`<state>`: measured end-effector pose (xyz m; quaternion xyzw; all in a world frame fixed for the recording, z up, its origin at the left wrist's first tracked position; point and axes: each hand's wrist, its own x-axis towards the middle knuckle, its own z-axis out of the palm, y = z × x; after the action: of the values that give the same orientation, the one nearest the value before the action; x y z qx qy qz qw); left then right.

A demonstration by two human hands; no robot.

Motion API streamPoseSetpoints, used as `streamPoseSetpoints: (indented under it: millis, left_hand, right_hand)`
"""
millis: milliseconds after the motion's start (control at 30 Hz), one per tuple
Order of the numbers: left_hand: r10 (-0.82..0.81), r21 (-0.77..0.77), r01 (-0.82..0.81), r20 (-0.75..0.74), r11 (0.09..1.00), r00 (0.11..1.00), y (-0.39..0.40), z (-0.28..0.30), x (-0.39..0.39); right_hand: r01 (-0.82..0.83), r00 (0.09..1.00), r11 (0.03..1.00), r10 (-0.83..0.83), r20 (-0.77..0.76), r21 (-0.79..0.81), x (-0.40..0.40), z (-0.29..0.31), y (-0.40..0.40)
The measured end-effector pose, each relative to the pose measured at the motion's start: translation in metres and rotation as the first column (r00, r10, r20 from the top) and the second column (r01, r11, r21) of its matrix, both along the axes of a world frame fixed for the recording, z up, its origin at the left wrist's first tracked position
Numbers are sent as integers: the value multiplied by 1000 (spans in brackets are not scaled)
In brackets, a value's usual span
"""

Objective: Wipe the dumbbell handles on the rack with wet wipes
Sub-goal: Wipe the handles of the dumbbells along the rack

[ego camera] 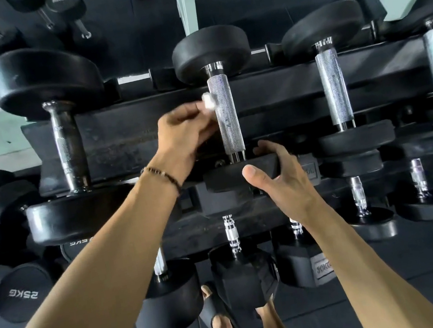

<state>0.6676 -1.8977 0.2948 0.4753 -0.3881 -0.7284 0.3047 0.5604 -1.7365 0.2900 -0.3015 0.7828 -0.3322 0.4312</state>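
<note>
A black dumbbell with a knurled silver handle (pixel 225 116) lies across the top tier of the black rack (pixel 124 139). My left hand (pixel 184 134) pinches a small white wet wipe (pixel 208 101) against the left side of that handle, near its upper half. My right hand (pixel 277 173) grips the near rubber head (pixel 229 177) of the same dumbbell, thumb on its front face and fingers over its top edge.
A bigger dumbbell (pixel 68 149) sits to the left and two more knurled-handle dumbbells (pixel 333 88) to the right on the same tier. Lower tiers carry several hex and round dumbbells (pixel 235 250). My sandalled feet (pixel 219 316) stand on the dark floor below.
</note>
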Motion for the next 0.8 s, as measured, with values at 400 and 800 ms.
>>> streamPoseSetpoints:
  millis: [400, 800]
  left_hand:
    - [-254, -97, 302, 338, 948, 906, 13, -8, 19]
    - [-68, 116, 64, 29, 991, 997, -13, -8, -8]
  right_hand:
    - [-19, 1000, 1000, 19, 16, 15, -3, 5, 0]
    - [-46, 999, 999, 46, -8, 18, -7, 2, 0]
